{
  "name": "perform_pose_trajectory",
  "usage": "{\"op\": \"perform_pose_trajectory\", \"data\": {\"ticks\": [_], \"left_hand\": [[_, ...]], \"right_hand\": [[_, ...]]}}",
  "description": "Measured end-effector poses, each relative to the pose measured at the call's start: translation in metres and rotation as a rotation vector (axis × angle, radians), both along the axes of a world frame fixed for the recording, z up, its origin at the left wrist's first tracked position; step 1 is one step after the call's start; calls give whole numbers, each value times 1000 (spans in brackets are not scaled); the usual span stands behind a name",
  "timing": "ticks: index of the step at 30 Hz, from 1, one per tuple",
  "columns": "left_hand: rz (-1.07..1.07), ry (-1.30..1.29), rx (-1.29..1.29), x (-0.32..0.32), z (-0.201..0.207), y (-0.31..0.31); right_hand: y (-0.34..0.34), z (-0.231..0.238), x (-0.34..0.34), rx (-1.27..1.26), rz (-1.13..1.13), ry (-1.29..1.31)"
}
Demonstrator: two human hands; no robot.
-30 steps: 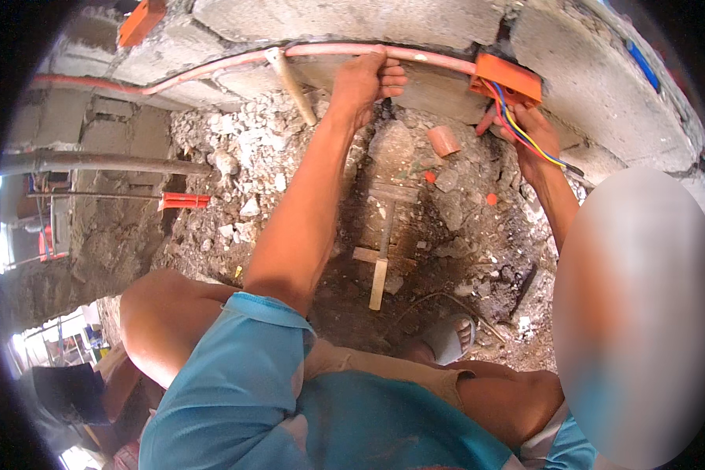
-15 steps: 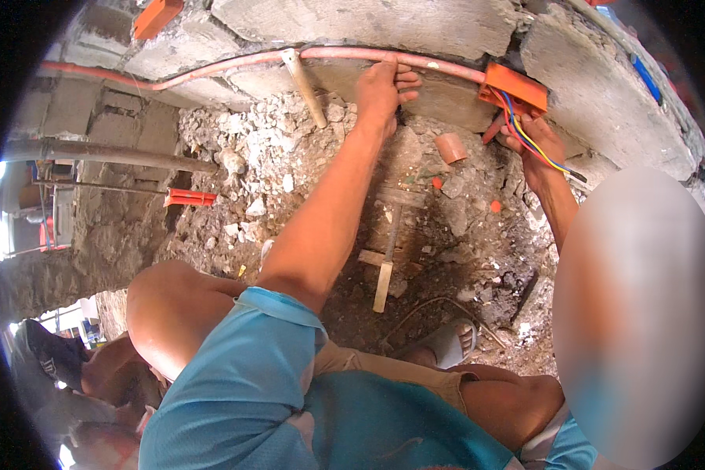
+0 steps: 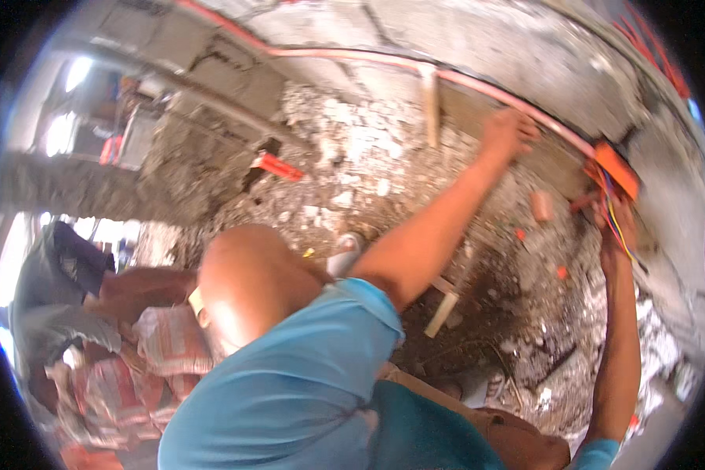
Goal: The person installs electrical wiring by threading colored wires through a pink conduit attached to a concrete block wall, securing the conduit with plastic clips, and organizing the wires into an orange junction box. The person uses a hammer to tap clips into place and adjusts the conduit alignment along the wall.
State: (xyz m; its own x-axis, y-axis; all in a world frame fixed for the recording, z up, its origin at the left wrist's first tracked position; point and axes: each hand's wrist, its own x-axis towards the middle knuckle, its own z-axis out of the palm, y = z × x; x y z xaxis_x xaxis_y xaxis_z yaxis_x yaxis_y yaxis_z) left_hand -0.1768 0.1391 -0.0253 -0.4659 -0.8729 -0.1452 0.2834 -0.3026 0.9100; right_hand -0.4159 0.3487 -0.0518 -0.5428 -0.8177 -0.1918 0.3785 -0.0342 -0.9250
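An orange electrical box (image 3: 617, 171) sits against the block wall, with blue, yellow and red wires (image 3: 620, 227) hanging from it. My right hand (image 3: 612, 221) is closed at its lower edge, beside the wires; its fingertips are partly hidden. A dark red piece (image 3: 581, 204), whose kind I cannot make out, juts out by that hand. An orange-pink conduit (image 3: 493, 92) runs along the wall into the box. My left hand (image 3: 509, 133) is just below the conduit, fingers curled and blurred. A wooden stick (image 3: 431, 110) stands against the conduit farther left.
Rubble (image 3: 352, 157) covers the ground. A short pipe piece (image 3: 541, 206) and a wooden-handled tool (image 3: 442, 315), partly behind my arm, lie there. A red-orange piece (image 3: 280, 167) is by a long pole (image 3: 211, 102). At left, a person (image 3: 63, 274) is near stacked sacks (image 3: 172, 337).
The view has swung left, so the wall and box appear farther right and more of the sacks shows. My left hand is a little lower from the conduit; my right hand stays at the box.
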Motion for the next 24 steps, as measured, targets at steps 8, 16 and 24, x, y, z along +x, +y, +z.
{"op": "perform_pose_trajectory", "data": {"ticks": [8, 16, 24], "left_hand": [[197, 52, 34, 6, 2, 8], [-97, -150, 67, 25, 21, -13], [-1215, -1202, -748, 80, 79, -49]], "right_hand": [[-3, -24, -17, 64, -37, 33], [2, -15, -19, 44, 7, 18], [-8, -12, 2, 23, 3, -21]]}}
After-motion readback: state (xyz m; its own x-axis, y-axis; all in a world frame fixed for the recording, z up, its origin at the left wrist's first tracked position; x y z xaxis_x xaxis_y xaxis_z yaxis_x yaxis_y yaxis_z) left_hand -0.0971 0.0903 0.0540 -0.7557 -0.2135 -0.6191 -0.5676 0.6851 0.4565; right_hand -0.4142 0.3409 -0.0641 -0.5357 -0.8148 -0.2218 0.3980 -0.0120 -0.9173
